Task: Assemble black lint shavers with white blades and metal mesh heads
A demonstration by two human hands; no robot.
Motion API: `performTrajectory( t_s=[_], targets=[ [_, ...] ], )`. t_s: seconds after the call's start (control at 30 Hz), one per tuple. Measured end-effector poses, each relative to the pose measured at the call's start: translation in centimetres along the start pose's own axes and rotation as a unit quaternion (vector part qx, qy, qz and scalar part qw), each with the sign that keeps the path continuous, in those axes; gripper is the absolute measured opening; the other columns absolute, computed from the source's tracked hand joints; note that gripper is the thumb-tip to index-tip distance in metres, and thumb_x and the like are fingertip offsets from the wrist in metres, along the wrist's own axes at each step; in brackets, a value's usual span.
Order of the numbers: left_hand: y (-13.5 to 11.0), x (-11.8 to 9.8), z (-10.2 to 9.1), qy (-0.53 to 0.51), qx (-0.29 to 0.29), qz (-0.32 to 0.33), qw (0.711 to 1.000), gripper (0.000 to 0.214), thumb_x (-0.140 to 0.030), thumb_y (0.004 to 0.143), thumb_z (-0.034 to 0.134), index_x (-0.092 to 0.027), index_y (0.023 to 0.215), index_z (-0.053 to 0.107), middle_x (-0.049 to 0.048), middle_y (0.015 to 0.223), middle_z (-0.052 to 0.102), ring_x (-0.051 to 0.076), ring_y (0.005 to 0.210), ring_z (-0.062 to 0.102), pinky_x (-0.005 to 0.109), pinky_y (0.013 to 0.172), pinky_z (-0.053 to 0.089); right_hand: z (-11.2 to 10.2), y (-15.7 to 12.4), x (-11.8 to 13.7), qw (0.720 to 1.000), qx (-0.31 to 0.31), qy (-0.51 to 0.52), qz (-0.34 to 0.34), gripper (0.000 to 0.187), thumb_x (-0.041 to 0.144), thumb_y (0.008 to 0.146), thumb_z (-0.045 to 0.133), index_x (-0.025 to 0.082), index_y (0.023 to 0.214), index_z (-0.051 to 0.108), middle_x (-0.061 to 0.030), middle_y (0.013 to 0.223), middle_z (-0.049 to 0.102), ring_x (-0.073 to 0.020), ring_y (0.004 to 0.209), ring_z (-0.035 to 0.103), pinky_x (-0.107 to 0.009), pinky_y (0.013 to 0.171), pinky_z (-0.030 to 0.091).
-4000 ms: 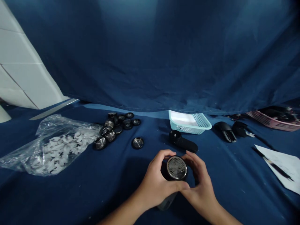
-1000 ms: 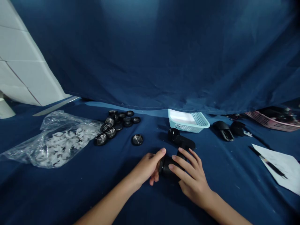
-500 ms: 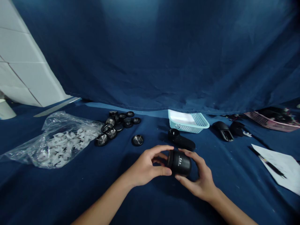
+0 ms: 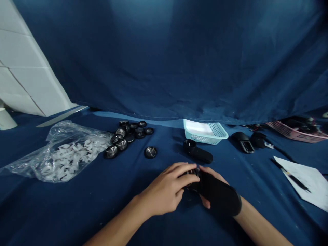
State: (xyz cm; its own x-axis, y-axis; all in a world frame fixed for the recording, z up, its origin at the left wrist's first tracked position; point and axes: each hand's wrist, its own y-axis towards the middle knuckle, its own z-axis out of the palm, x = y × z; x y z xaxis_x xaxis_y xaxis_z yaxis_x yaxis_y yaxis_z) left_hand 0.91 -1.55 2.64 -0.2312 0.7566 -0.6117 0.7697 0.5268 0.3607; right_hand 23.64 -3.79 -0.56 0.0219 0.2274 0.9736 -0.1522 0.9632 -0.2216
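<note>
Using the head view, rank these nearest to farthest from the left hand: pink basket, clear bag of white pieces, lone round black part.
From the left hand:
1. Lone round black part, just beyond it
2. Clear bag, off left
3. Pink basket, far right

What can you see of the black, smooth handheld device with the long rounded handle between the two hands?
The black handheld device looks like matte plastic. Its broad handle slants toward the lower right, its rounded end in front of the right wrist. The left hand's fingers lie over its head, hiding most of it; small shiny glints show between them. The right hand grips it from behind. Its far side is hidden.
</note>
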Motion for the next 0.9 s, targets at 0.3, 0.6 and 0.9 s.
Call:
performTrajectory(
  t_s=[0.3, 0.6, 0.9],
  targets=[
    [0.5, 0.3, 1.0, -0.120, -0.100, -0.218, 0.963, 0.046, -0.048, 0.092, 0.056, -0.023, 0.131, 0.051, 0.0094, 0.126, 0.061, 0.026, 0.115, 0.058, 0.043, 0.100, 0.047, 2.8, -1.2, 1.5, 0.997, -0.034, 0.064, -0.007, 0.042, 0.054, 0.091, 0.051, 0.023, 0.119, 0.059, -0.0011, 0.083, 0.071, -0.0164, 0.054, 0.066, -0.029, 0.050, 0.055],
    [0.3, 0.2, 0.5, -0.141, -0.085, -0.198, 0.966, 0.070, -0.027, 0.073, 0.077, -0.031, 0.137, 0.048, 0.0058, 0.145, 0.047, 0.027, 0.124, 0.050, 0.038, 0.097, 0.046, 2.0, -0.2, 0.9, 0.998, -0.025, 0.041, 0.027, 0.051, 0.059, 0.088, 0.051, 0.018, 0.116, 0.061, -0.0044, 0.075, 0.072, -0.0149, 0.042, 0.062, -0.025, 0.041, 0.050],
    [0.7, 0.7, 0.3, -0.174, -0.037, -0.262, 0.949, 0.042, -0.047, 0.089, 0.060, -0.021, 0.121, 0.060, 0.0039, 0.094, 0.071, 0.018, 0.077, 0.064, 0.028, 0.071, 0.048, 2.1, -0.2, 0.5, 0.998, -0.040, 0.042, 0.018, 0.048, 0.057, 0.087, 0.055, 0.018, 0.114, 0.060, -0.0026, 0.071, 0.071, -0.0172, 0.043, 0.064, -0.026, 0.040, 0.051]
  ],
)
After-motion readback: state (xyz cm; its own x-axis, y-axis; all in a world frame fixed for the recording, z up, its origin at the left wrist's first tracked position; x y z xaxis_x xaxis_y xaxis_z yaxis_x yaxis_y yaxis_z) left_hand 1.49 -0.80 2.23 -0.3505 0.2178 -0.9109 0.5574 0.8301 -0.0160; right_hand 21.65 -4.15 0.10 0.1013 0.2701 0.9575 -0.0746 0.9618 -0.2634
